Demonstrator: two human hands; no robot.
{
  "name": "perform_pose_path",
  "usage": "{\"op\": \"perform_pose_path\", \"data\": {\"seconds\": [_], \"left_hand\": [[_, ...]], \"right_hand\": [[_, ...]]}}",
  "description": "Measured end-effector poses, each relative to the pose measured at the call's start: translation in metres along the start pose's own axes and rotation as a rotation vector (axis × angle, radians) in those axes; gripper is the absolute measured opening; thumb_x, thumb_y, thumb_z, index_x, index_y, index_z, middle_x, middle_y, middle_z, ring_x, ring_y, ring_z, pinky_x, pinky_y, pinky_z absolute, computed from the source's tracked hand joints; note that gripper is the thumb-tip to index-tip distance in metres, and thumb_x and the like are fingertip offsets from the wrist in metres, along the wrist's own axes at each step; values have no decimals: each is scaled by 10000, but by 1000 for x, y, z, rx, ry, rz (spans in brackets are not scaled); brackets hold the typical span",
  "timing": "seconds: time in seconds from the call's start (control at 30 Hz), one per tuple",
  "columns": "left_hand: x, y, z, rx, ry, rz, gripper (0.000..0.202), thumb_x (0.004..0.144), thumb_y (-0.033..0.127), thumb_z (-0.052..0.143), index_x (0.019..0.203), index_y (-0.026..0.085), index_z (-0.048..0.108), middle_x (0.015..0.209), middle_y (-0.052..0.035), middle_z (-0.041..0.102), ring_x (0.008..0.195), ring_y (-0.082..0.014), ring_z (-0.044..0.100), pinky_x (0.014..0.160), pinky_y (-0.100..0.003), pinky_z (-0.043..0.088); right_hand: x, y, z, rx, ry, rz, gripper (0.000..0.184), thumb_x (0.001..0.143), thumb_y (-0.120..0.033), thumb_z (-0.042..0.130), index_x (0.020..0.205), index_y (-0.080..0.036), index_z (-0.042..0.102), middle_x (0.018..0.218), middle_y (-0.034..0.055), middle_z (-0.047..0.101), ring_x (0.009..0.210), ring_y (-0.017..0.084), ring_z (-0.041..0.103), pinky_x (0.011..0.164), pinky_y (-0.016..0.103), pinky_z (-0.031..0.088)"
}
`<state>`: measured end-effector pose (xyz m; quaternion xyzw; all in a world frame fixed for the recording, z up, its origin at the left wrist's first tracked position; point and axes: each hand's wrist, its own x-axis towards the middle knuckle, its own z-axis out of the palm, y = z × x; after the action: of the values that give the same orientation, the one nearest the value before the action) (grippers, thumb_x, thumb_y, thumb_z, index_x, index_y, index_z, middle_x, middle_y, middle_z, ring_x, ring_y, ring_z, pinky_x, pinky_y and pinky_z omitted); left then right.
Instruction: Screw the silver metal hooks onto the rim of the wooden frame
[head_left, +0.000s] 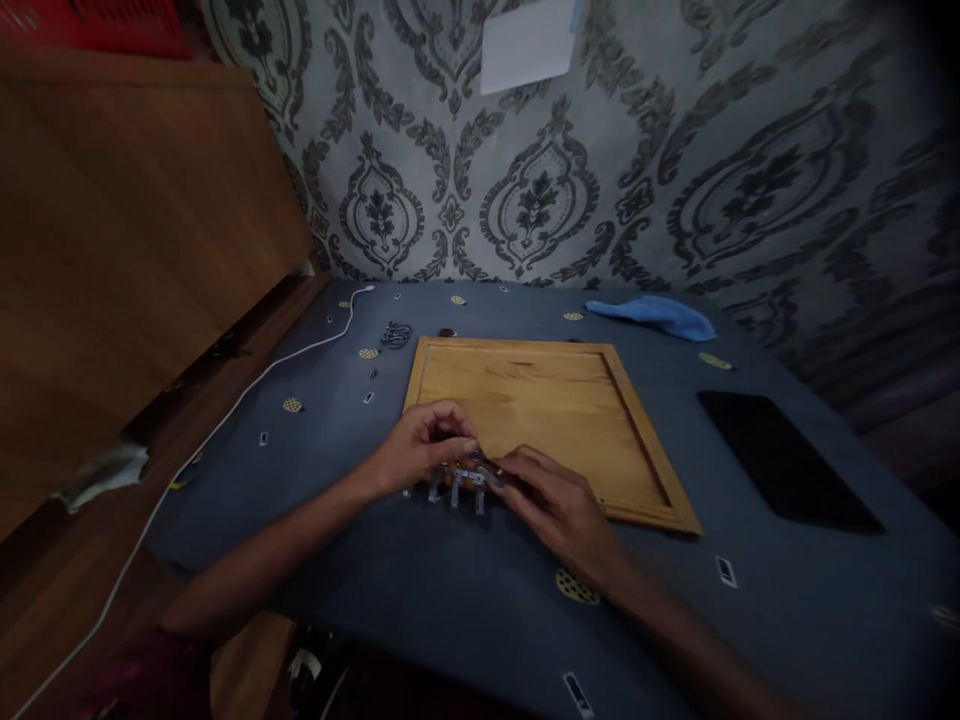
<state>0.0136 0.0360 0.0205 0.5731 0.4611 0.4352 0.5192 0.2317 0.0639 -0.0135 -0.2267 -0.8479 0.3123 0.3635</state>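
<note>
My left hand (429, 446) is closed in a pinch over the near edge of a wooden board with a raised rim (652, 450). From the right, my right hand (559, 500) meets it, fingers closed around one end of a small dark, slim piece (489, 468). The left fingertips touch that piece's other end, though its kind is too small and dim to make out. Just below the fingers, several pale, clip-like metal parts (466, 490) stick out toward me at the board's near edge. What they are attached to is partly hidden by my hands.
A dark flat pad (787, 460) lies to the right, and a blue cloth (656, 316) near the wall. Behind the board's left corner is a bundle of dark wire (396, 334). A white cable (247, 390) runs along the table's left side, beside a wooden cabinet (142, 220).
</note>
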Motion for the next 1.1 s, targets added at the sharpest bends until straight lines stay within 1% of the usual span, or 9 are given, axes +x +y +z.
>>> {"op": "perform_pose_path", "data": {"seconds": [0.17,0.27,0.33,0.4,0.5,0.6,0.67,0.83,1.1], "left_hand": [[-5,-7,9,9,-42,-53,434,825,583,725,845,184,556,703,-18,671,608,-128,645,583,-247,513],[-5,-9,14,69,-60,-58,451,856,611,673,878,175,564,723,-31,690,622,-133,660,584,-244,515],[-2,-8,7,152,-58,-47,412,879,569,666,905,164,600,767,-43,709,684,-149,687,623,-252,534],[5,-7,-14,278,2,-26,314,901,470,679,932,159,647,859,-54,729,818,-171,711,729,-272,560],[20,-12,-66,519,244,-7,187,972,334,610,1001,161,676,1040,-73,717,1009,-192,680,925,-342,549],[28,-29,-118,732,485,-39,322,984,375,623,1219,153,631,1259,-106,646,1131,-237,644,975,-466,561],[29,-44,-140,841,555,-70,373,980,387,633,1275,159,612,1296,-112,631,1137,-244,645,967,-472,572],[25,-71,-155,1025,539,-90,368,982,383,632,1275,160,613,1289,-111,636,1128,-240,651,958,-465,579],[21,-78,-163,1138,472,-60,366,984,380,630,1275,159,612,1277,-109,640,1111,-235,656,945,-457,584]], "right_hand": [[-8,-3,4,-19,91,29,191,986,-286,605,1147,-225,687,868,32,745,688,166,694,635,266,575],[-11,-4,2,-46,153,-102,173,990,-197,594,1127,-221,696,862,34,757,717,159,721,658,251,580],[-11,-4,1,-52,171,-188,155,981,-156,605,1074,-217,713,863,44,765,750,163,740,675,245,583],[-11,-3,0,-50,181,-185,136,970,-152,620,1018,-218,728,845,42,770,737,165,745,663,240,584],[-10,1,1,-32,216,-62,140,958,-175,620,969,-221,752,793,26,768,680,161,738,612,236,578],[-10,7,2,-31,255,66,145,945,-225,630,953,-220,774,809,32,780,681,170,740,600,249,580],[-11,12,3,-25,265,119,146,935,-258,643,945,-220,783,813,35,782,683,176,738,602,260,584],[-13,19,4,-16,262,146,168,928,-283,640,943,-217,793,810,43,781,676,183,733,594,275,583],[-12,21,3,-39,279,159,167,928,-298,643,928,-218,790,843,50,792,723,198,746,628,290,604]]}}
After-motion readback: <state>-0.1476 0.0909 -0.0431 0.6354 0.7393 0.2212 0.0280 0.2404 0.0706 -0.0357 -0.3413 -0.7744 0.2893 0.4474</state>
